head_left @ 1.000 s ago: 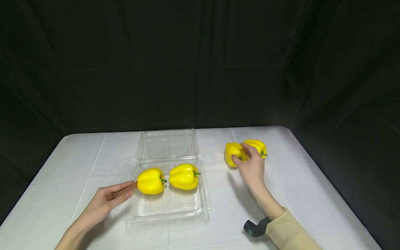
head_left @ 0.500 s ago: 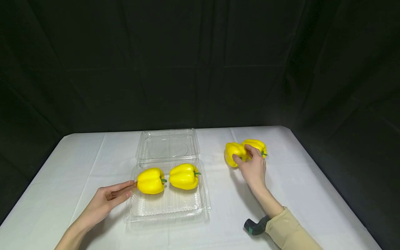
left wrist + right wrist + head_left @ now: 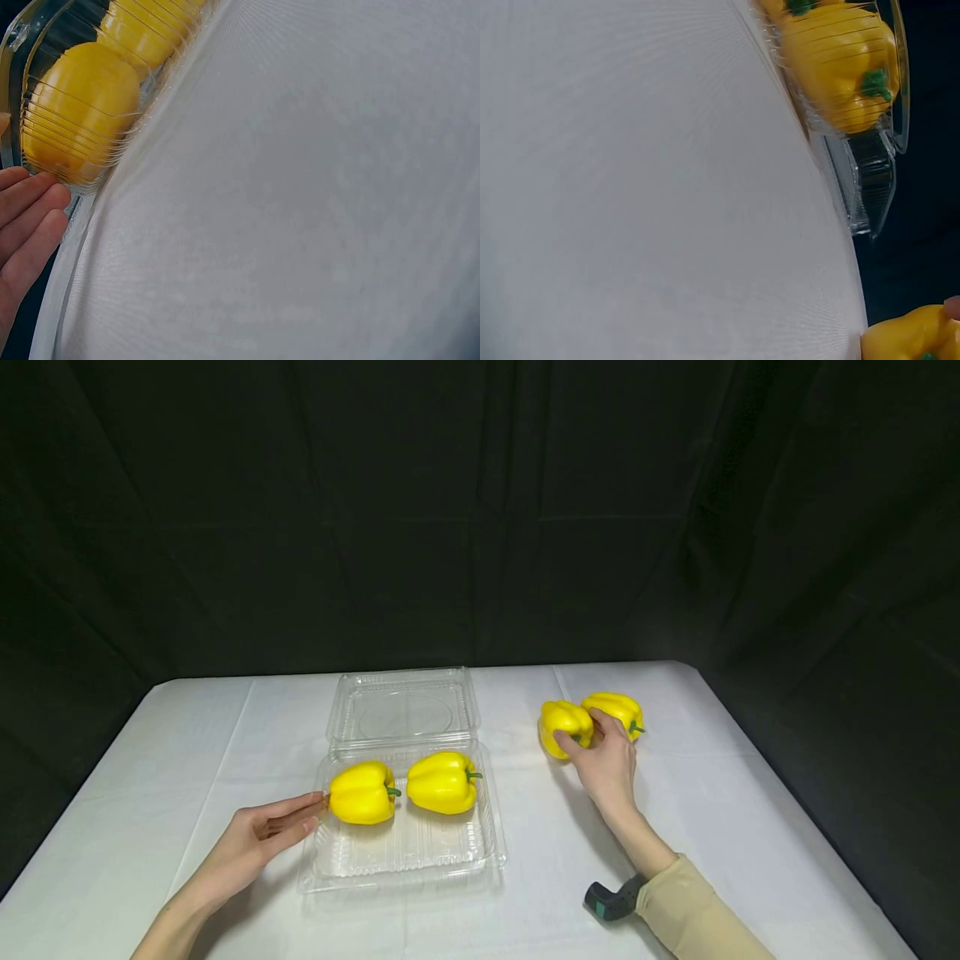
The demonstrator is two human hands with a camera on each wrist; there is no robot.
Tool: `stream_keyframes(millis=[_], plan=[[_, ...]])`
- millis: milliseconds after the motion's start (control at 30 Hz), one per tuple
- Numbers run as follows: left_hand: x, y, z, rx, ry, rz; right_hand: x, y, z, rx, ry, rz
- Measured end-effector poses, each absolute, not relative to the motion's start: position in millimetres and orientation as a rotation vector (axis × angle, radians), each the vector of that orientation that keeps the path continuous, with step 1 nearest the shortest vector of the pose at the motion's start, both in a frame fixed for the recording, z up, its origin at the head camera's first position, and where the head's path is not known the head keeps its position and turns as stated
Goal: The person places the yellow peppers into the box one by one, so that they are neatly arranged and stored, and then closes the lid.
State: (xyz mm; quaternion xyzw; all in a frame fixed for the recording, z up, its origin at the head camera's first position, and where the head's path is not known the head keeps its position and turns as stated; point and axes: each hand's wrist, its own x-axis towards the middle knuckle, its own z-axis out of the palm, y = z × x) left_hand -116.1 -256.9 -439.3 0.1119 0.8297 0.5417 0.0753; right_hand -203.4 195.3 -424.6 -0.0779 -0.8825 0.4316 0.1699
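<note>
Two yellow bell peppers, a left one and a right one, lie side by side in the base of a clear plastic clamshell container. My left hand is at the container's left side, its straight fingertips touching the wall; the left wrist view shows the fingers against the ribbed plastic. At the right, my right hand grips a third yellow bell pepper between thumb and fingers. Another yellow bell pepper lies just behind that hand, partly hidden by it.
The container's lid lies folded back, flat, on the far side. A dark, curved handle-like object lies by the right sleeve. The white-covered table is backed by black cloth.
My right hand has shifted slightly and its fingers have closed in on the left one of the two peppers at the right. My left hand and the container have stayed put.
</note>
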Motion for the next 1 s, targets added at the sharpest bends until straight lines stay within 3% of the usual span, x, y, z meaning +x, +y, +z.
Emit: stream_keyframes(millis=[1000], plan=[[-116.5,-256.9,-439.3,0.368,2.469,1.663,-205.0,195.3,-429.5,-0.23,-2.493,1.254]])
